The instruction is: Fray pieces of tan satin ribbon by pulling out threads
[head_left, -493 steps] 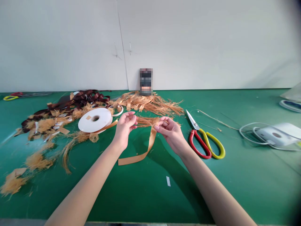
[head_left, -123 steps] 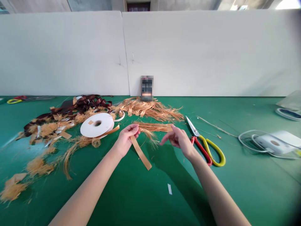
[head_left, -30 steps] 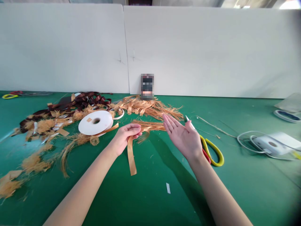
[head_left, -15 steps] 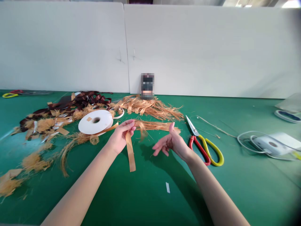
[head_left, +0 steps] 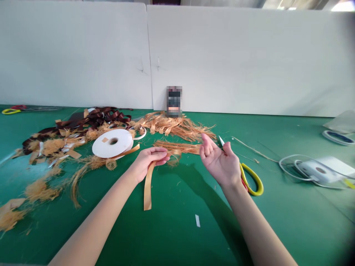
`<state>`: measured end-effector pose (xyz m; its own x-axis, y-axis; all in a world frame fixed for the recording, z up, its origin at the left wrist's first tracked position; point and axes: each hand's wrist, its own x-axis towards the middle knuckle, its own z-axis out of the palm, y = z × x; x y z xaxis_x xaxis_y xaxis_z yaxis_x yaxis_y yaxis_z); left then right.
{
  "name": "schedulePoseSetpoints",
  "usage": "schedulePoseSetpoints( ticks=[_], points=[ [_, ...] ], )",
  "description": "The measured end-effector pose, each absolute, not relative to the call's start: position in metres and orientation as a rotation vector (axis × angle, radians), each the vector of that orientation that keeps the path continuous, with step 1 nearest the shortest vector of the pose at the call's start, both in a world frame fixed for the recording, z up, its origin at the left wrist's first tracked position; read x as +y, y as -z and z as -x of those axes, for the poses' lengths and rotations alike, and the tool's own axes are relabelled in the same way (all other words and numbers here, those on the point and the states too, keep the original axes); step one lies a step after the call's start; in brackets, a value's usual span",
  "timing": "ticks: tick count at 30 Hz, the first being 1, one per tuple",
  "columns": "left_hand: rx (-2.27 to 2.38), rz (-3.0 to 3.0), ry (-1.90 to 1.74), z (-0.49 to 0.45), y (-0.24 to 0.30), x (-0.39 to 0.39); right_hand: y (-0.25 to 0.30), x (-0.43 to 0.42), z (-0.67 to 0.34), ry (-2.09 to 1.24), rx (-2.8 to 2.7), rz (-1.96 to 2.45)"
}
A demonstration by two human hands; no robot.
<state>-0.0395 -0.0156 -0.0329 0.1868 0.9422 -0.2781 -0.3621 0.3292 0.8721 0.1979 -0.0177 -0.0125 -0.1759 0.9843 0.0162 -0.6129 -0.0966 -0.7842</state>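
Note:
My left hand (head_left: 149, 162) is closed around a tan satin ribbon (head_left: 147, 192), whose loose end hangs down onto the green mat. A taut length of ribbon runs from the hand back to a large white ribbon spool (head_left: 112, 143). A band of frayed tan fibres (head_left: 177, 147) lies just beyond my fingers. My right hand (head_left: 219, 162) is raised with its palm up and fingers spread, holding nothing. It stands in front of red-and-yellow-handled scissors (head_left: 252, 181), hiding most of them except the blade tip and yellow handle.
Heaps of dark brown ribbon (head_left: 95, 116) and tan fibre tufts (head_left: 44, 147) cover the mat's left side. A white device with a looped cable (head_left: 318, 170) sits right. Farther scissors (head_left: 11, 111) lie far left. A blurred box (head_left: 174, 101) stands against the white partition (head_left: 222, 59).
My right hand has swung from palm-down to palm-up and moved over the scissors. The left hand has shifted slightly right, and the hanging ribbon now slants down to the left.

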Motion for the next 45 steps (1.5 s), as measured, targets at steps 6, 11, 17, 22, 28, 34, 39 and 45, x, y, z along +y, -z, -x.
schedulePoseSetpoints(
  ticks=[6,11,17,22,28,34,39,45],
  points=[
    [0.973,-0.657,-1.207,0.038,0.031,-0.015,0.018,-0.021,-0.197,-2.185,-1.141,0.666],
    [0.933,-0.621,-1.236,0.036,0.026,-0.016,0.020,-0.022,-0.183,-2.275,-1.462,1.063],
    [0.916,-0.526,-1.273,0.040,0.019,-0.015,0.028,-0.014,-0.184,-1.604,-1.287,1.526],
    [0.917,-0.690,-1.026,0.038,0.021,-0.019,0.033,-0.006,-0.184,-1.377,-0.979,1.325],
    [1.045,-0.808,-0.846,0.036,0.031,-0.021,0.012,-0.015,-0.190,-1.625,-0.670,0.660],
    [1.077,-0.732,-1.024,0.038,0.032,-0.018,0.016,-0.021,-0.200,-2.101,-0.980,0.559],
    [1.043,-0.622,-1.132,0.039,0.024,-0.016,0.023,-0.023,-0.188,-2.419,-1.451,0.862],
    [0.961,-0.424,-1.204,0.042,0.016,-0.015,0.023,-0.017,-0.184,-1.885,-1.219,1.395]
  ],
)
